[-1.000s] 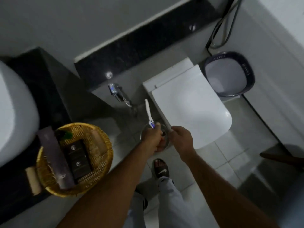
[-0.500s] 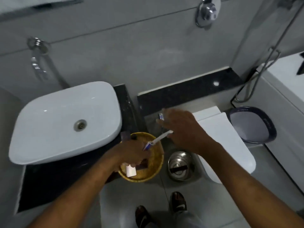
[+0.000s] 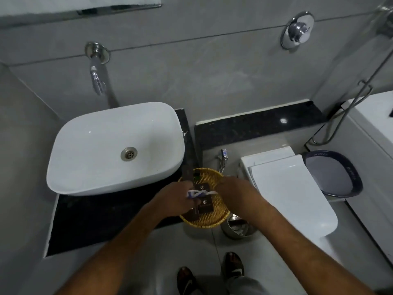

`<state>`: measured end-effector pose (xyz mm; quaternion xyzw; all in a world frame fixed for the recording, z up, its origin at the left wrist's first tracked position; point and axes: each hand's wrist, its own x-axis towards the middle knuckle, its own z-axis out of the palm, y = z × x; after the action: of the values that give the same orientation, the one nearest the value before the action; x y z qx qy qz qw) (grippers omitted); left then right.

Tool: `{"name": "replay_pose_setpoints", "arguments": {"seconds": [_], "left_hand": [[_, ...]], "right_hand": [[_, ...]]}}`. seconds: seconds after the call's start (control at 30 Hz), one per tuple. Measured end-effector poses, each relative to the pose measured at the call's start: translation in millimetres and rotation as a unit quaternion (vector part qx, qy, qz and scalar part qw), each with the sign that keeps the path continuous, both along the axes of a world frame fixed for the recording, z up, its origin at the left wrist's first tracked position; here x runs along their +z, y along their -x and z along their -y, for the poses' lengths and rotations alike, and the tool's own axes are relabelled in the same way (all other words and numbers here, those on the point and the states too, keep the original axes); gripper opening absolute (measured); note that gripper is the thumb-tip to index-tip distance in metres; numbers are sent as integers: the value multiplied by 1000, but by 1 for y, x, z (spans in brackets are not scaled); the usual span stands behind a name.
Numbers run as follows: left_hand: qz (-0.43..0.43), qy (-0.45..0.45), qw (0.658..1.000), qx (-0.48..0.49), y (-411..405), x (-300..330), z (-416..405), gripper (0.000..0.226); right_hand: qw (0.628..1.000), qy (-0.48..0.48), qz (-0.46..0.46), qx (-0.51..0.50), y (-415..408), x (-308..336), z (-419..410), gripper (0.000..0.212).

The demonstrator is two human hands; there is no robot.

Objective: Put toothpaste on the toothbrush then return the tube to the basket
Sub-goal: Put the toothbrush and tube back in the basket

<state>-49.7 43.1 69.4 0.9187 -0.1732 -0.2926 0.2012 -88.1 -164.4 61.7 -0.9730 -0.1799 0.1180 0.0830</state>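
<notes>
i see both hands over the woven basket (image 3: 214, 220) at the counter's right end. left hand (image 3: 172, 199) grips the toothbrush (image 3: 201, 193), lying across twd the right hand (image 3: 232, 191). right hand's fingers curled, can't tell what they hold. toothpaste tube not identifiable.

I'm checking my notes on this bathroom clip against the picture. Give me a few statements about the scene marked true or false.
1. Both hands are over the woven basket. True.
2. The left hand holds the toothbrush. True.
3. The toilet lid is up. False: it is closed.
4. The basket sits left of the sink. False: it sits at the sink's right front corner.
5. Water is running from the tap. False: none shows.
</notes>
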Motion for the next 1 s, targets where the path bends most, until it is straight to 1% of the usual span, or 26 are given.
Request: {"name": "replay_pose_setpoints", "arguments": {"seconds": [0.07,0.1,0.13,0.2,0.27,0.3,0.33,0.43,0.5,0.57,0.67,0.8,1.0], "left_hand": [[43,-3,998,38,-5,-3,-9,19],[52,0,997,57,-7,-6,-14,20],[49,11,996,79,-8,-9,-19,24],[3,76,986,150,-4,-17,-23,25],[-27,138,962,235,3,-26,-21,19],[-25,148,954,261,8,-33,-20,18],[-17,141,953,267,13,-40,-18,18],[28,90,965,244,27,-55,-14,28],[51,91,965,240,34,-62,-14,27],[68,90,965,237,39,-66,-14,26],[77,96,962,244,42,-72,-15,28],[78,101,959,254,42,-75,-15,30],[80,95,957,262,43,-80,-15,31]], "right_hand": [[996,-7,-1,-91,-1,1,11,16],[991,-14,6,-129,-1,-1,17,14],[985,-35,9,-170,-1,-3,20,12],[962,-106,-23,-251,0,-13,19,12],[942,-143,-71,-296,-1,-26,7,13],[937,-143,-88,-307,-1,-35,0,13],[933,-140,-97,-317,-2,-44,-7,13],[917,-148,-106,-355,-4,-68,-22,13],[903,-157,-106,-385,-8,-80,-29,10],[894,-166,-98,-405,-12,-88,-34,15],[885,-177,-89,-421,-20,-93,-38,21],[887,-167,-101,-418,-28,-101,-38,5],[877,-168,-107,-437,-32,-111,-43,5]]}}
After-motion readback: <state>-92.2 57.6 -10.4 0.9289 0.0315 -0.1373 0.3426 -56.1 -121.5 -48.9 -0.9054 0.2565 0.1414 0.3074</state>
